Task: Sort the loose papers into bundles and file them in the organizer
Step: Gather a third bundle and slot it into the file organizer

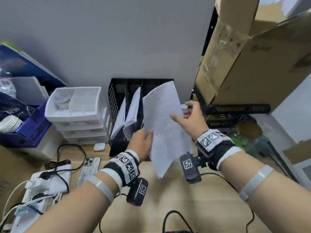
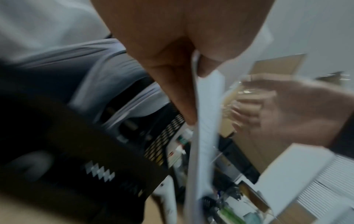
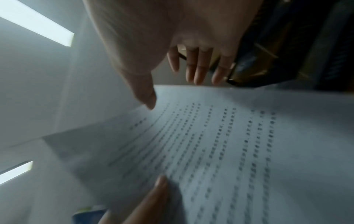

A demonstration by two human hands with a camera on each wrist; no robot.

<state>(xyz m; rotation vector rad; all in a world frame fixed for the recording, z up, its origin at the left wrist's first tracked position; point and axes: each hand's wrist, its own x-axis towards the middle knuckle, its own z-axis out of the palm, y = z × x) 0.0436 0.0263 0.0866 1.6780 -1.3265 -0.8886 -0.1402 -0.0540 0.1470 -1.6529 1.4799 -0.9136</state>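
Two hands on one job here, and I'm watching my left hand (image 1: 143, 142) pinch the bundle of printed papers (image 1: 165, 125) at its left edge, thumb on the printed face, fingers behind. The left wrist view confirms it: thumb and fingers clamped on the thin white edge of the sheets. My right hand (image 1: 191, 118) hangs spread and relaxed at the bundle's right edge, thumb stretched over the text, fingers behind the far side; whether it touches the paper I cannot tell, but it grips nothing.

The bundle is held up in the air, tilted, in front of the rightmost slot of the black mesh organizer (image 1: 116, 98), which stands at the back edge of the desk (image 1: 176, 199) against the wall. Two slots to its left already hold papers (image 1: 133, 108).

These sheets look light and floppy, and the free lower corner droops past my left wrist. I judge they will buckle if pushed from one edge only, so I'd want a hold on both long edges, keeping the stack squared as it goes in.

Further out, a white drawer unit (image 1: 75, 111) sits left of the organizer, a phone (image 1: 89, 170) lies near the desk's left side, and a cardboard box (image 1: 252, 56) looms at the right.
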